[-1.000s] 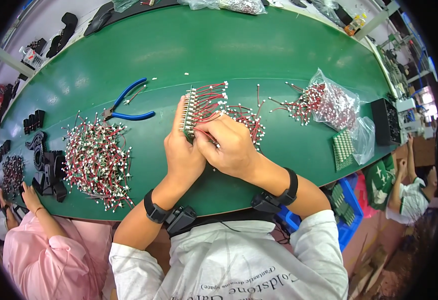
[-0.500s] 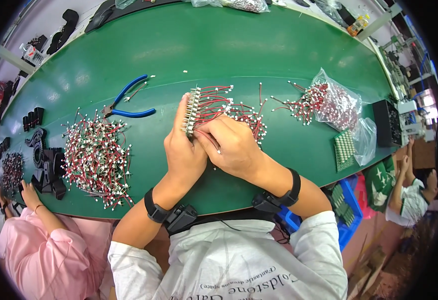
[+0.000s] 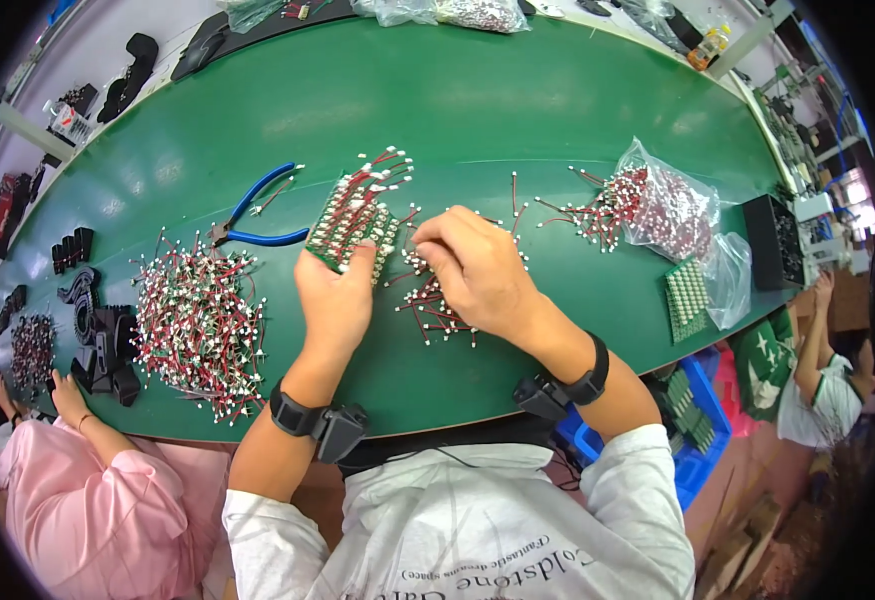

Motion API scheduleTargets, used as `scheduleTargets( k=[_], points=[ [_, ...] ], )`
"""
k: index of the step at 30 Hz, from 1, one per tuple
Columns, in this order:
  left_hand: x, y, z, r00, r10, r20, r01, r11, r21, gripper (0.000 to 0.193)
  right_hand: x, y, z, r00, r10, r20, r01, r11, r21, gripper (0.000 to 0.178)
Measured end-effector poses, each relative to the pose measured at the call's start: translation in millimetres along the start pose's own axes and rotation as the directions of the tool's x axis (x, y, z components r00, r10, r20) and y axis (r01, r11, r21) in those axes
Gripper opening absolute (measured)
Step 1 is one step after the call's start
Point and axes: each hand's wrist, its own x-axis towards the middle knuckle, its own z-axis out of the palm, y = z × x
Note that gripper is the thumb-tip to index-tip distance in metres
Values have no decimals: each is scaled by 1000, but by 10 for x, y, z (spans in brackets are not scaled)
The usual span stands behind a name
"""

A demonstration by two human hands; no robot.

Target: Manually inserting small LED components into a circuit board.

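Since the earlier frame the green circuit board (image 3: 356, 218), bristling with red-wired connectors, has swung to the left and tilted, and the right hand (image 3: 470, 272) has slid off it toward the small pile of loose red wire leads (image 3: 438, 300) on the green tabletop (image 3: 518, 110). The left hand (image 3: 334, 300) is clamped on the board's lower edge, thumb on top. The right hand's fingers are pinched together just beside the board's right side; what they grip is too small to tell. Blue-handled cutters (image 3: 258, 215) lie left of the board, a big heap of wired connectors (image 3: 198, 320) beyond them, and a clear bag of leads (image 3: 668, 210) to the right.
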Motion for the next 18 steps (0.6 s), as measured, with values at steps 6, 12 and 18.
scheduleTargets(
  k=[6, 12, 18],
  points=[
    [-8, 23, -22, 977, -137, 164, 187, 919, -346, 31, 0, 167, -149, 969, 239, 58, -246, 944, 219, 16],
    [-58, 22, 21, 947, -136, 290, 223, 931, -291, 43, 8, 137, -158, 916, 384, 119, -399, 830, 390, 12],
    [-62, -49, -27, 941, -132, 313, 244, 903, -354, 44, 15, 102, -137, 916, 388, 104, -397, 832, 387, 11]
  ],
)
